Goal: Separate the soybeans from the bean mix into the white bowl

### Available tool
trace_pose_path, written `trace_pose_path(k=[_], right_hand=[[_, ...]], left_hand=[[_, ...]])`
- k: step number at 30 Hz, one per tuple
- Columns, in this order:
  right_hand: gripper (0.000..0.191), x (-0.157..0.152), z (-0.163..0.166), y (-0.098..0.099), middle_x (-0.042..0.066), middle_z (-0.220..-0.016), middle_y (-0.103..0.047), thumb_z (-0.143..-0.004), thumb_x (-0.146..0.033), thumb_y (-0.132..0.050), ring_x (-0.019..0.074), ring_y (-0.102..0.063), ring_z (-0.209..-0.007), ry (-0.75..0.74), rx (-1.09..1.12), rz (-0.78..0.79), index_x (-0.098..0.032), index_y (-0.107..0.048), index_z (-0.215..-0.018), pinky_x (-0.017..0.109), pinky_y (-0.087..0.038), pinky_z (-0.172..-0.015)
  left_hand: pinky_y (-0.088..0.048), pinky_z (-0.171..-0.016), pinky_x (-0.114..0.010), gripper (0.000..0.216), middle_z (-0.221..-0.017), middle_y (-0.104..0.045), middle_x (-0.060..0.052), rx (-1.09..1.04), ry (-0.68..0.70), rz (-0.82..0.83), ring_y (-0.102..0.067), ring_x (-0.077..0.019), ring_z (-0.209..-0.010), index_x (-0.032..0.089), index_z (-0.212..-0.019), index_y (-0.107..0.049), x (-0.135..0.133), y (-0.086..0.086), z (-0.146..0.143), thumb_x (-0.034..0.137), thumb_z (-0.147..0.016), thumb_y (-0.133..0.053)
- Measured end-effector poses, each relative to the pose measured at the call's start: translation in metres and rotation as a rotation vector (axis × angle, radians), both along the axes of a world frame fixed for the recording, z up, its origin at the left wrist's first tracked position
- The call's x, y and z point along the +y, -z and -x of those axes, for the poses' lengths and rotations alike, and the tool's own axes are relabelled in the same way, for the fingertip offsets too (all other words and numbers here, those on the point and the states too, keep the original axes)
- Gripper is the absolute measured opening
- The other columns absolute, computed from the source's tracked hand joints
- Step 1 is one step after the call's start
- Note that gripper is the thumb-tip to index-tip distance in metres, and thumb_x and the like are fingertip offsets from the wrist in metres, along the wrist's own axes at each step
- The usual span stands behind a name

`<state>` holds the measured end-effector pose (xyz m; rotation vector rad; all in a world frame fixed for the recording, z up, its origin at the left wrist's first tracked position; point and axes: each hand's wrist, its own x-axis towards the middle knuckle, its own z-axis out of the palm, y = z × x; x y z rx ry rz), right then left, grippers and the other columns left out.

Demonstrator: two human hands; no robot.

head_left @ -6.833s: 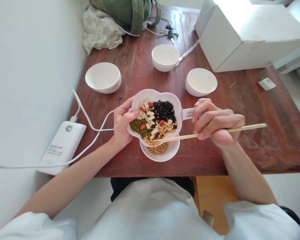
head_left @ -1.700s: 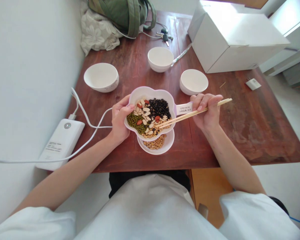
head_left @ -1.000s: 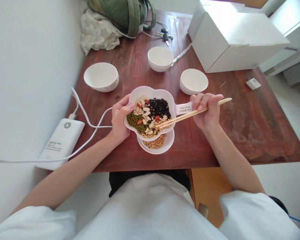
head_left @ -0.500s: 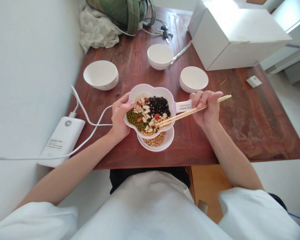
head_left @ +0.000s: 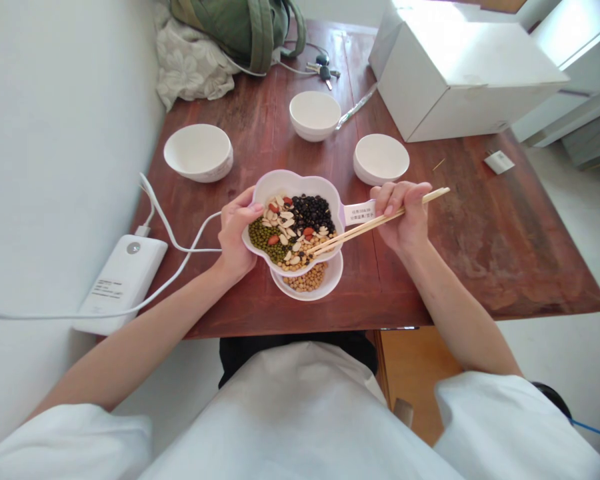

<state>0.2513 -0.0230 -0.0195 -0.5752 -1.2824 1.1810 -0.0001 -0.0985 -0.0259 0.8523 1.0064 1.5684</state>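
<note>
My left hand (head_left: 237, 233) is closed on the left edge of a white, purple-rimmed flower-shaped dish (head_left: 317, 186), thumb over the rim. Black beans (head_left: 313, 212), green mung beans (head_left: 266, 239), shelled nuts or seeds with a few red-brown ones, and yellow soybeans lie in it. Wooden chopsticks (head_left: 363, 229) are gripped in my right hand (head_left: 403, 215), their tips among the soybeans at the dish's lower right. My right fingers also meet the dish's labelled handle (head_left: 359, 213). Just below the dish, partly covered by it, a small white bowl (head_left: 337, 272) contains soybeans (head_left: 306, 277).
Three white bowls stand beyond the dish: left (head_left: 199, 152), middle (head_left: 315, 117) and right (head_left: 381, 159). A power bank (head_left: 123, 280) with a white cable (head_left: 180, 248) lies at left. Farther back are a white box (head_left: 430, 100), keys (head_left: 324, 70) and a green bag (head_left: 230, 30).
The whole view has shifted slightly, so things appear a little farther left. Both hands keep their grip, and the chopstick tips stay in the soybeans.
</note>
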Motion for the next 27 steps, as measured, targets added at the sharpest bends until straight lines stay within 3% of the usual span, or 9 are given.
trace_pose_path(k=[12,27], right_hand=[[0.074,0.0006,0.0007,0.0009,-0.002,-0.039,-0.043,-0.091,-0.076,-0.068,0.0092,-0.039,-0.038,-0.034,0.016,-0.048,-0.022,-0.051,-0.043,0.034,-0.028,-0.049],[0.080,-0.0007,0.0014,-0.0007,-0.003,-0.038,-0.039,-0.085,-0.083,-0.068,0.0089,-0.035,-0.038,0.004,-0.021,-0.003,-0.022,-0.044,-0.040,0.035,-0.030,-0.050]], left_hand=[[-0.059,-0.069,-0.035,0.034,-0.085,-0.077,-0.006,0.015,0.019,0.004,-0.076,-0.0275,-0.082,0.021,-0.102,-0.080,0.0005,0.0015,0.0013,0.039,-0.077,-0.066],[-0.061,-0.071,-0.036,0.035,-0.086,-0.078,-0.007,0.002,0.017,-0.021,-0.077,-0.0281,-0.080,0.019,-0.103,-0.081,0.0005,-0.0011,0.0005,0.039,-0.078,-0.069]])
